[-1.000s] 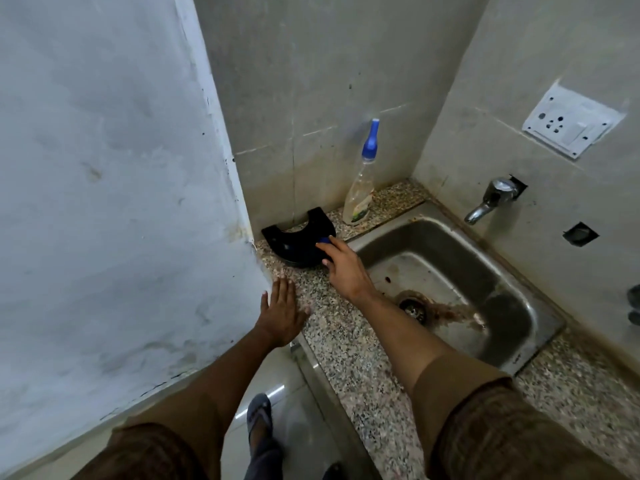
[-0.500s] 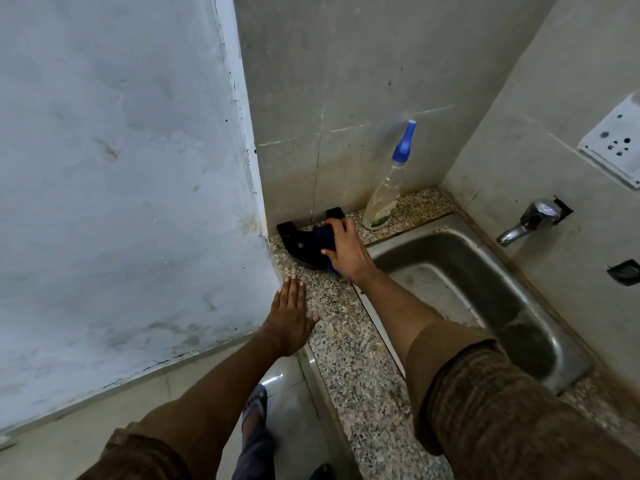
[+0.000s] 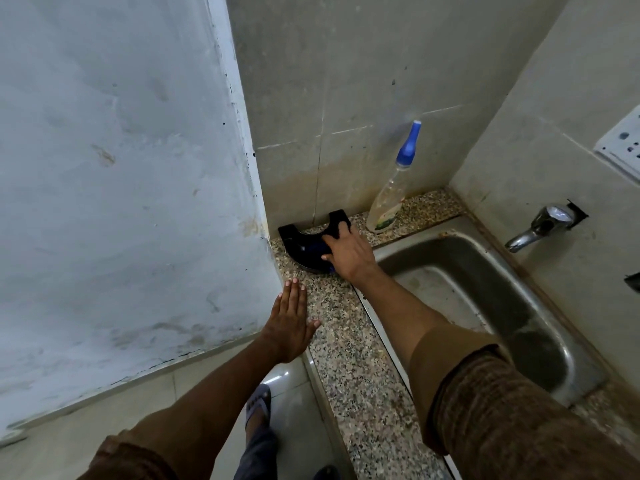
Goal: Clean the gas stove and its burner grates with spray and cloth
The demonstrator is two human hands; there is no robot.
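Lying flat in the far corner of the speckled granite counter (image 3: 349, 344), a glossy black curved holder (image 3: 304, 244) sits against the tiled back wall, its two square ends pointing towards the tiles. Its right part is covered by the right hand (image 3: 348, 252), which rests on top with the fingers spread over the holder's right arm. A dark blue bit of cloth (image 3: 317, 249) shows just under the fingers and again at the heel of the hand; how much of it there is, and whether the grip is closed on it or only pressing it down, I cannot tell, since the palm hides it.

Just to the right stands a clear plastic spray bottle with a blue nozzle (image 3: 391, 199), tilted so its top leans on the wall; its label is too blurred to read. It stands apart from the right hand.

The left hand (image 3: 289, 323) lies nearer the camera, palm down and flat, fingers straight and together, on the counter's left edge, holding nothing.

Right of the counter is a stainless steel sink (image 3: 485, 292), stained and partly hidden by the right forearm and brown sleeve (image 3: 519, 414). A metal tap (image 3: 536, 230) projects from the right wall. A white switch plate (image 3: 623, 147) is cut off by the picture's edge. Below, a sandalled foot (image 3: 258, 407) shows on the tiled floor.
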